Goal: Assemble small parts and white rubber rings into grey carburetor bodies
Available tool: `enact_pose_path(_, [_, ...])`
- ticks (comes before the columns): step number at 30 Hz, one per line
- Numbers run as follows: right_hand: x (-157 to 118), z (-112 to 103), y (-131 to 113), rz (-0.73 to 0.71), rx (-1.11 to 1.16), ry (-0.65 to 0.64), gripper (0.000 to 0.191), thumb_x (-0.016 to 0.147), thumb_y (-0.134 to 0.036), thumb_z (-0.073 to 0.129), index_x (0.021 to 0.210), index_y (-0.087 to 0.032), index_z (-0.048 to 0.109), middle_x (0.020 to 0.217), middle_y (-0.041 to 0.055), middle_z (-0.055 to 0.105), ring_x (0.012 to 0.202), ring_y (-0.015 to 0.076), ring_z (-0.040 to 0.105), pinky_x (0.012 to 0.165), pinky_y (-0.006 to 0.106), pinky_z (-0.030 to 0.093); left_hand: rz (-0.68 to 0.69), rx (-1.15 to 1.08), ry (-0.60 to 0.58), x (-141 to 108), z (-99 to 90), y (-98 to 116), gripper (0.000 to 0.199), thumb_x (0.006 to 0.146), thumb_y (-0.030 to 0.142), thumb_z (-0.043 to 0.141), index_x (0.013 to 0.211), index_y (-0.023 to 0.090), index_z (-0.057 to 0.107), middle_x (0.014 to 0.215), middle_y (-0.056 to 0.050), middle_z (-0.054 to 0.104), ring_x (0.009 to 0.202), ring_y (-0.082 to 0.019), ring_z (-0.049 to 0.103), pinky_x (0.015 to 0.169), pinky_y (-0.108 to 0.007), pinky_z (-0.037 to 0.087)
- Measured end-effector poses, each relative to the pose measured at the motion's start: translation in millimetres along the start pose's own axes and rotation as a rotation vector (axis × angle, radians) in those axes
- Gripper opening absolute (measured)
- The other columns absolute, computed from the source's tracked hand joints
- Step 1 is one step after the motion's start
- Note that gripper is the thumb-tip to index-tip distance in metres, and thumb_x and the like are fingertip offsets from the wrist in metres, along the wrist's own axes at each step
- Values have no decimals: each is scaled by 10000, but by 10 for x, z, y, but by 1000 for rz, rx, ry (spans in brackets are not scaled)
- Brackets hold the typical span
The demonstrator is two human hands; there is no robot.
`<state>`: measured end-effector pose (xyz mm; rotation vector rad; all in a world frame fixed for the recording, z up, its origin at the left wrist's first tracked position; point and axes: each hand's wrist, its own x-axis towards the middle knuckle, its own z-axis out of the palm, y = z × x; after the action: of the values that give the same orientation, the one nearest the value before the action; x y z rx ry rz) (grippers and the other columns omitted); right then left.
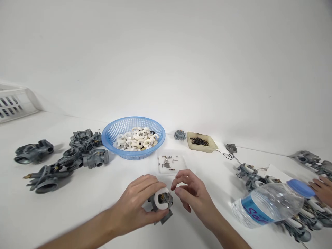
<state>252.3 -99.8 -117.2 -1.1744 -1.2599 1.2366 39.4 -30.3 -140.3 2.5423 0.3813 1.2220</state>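
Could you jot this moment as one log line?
left hand: holds metal part with white C-shaped piece; right hand: open, beside it; beyond: clear tray, small parts

the left hand is gripping a gray metal part in front of the blue basket; the right hand is hovering front-right of the basket. white rings are lying inside the basket.

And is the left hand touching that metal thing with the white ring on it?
Touching. The head view shows the left hand gripping the metal thing between its thumb and fingers.
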Motion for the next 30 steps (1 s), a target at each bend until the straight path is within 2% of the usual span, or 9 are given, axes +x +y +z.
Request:
enact_pose_path(5, [6,79,-4,133,60,-8,297,790,-476,711,1014,-336,576,889,44,615,456,56,308,393,272,205,78,94,9,-14,9,36,423,853,273,771,1212,171,573,950,-103,726,883,-260,697,820,-396,581])
enact_pose_path(8, [4,71,6,140,79,-37,317,778,-473,733,1015,-327,580,860,36,606,479,71,306,385,249,198,75,103,-6,-22,16,33,425,853,271,773,1213,167,573,947,-100,727,880,-258,697,815,-399,585])
enact_pose_path(13, [15,16,20,154,110,-105,327,790,-392,779,1031,-304,577,838,0,602,528,85,350,391,207,268,69,114,-28,-26,22,22,418,859,262,758,1223,171,573,984,-101,728,911,-261,702,832,-398,585])
enact_pose_path(20, [28,24,13,153,115,-41,358,781,-366,806,1020,-229,577,804,-30,596,485,44,332,385,163,283,42,94,-82,-28,27,40,423,885,265,728,1261,190,551,1040,-100,719,945,-258,696,856,-394,579])
enact_pose_path(26, [41,13,13,110,156,74,327,790,-382,800,963,-213,579,844,-27,582,444,14,311,401,178,233,-41,-12,-104,-37,25,20,551,854,188,704,1364,227,499,1120,-98,699,993,-252,673,882,-380,567])
enact_pose_path(30, [48,-5,1,98,163,119,312,783,-375,800,935,-218,577,843,-27,582,457,23,318,425,190,241,-222,-123,-123,19,-44,43,603,786,104,668,1343,268,504,1136,-56,692,995,-226,665,870,-338,558])
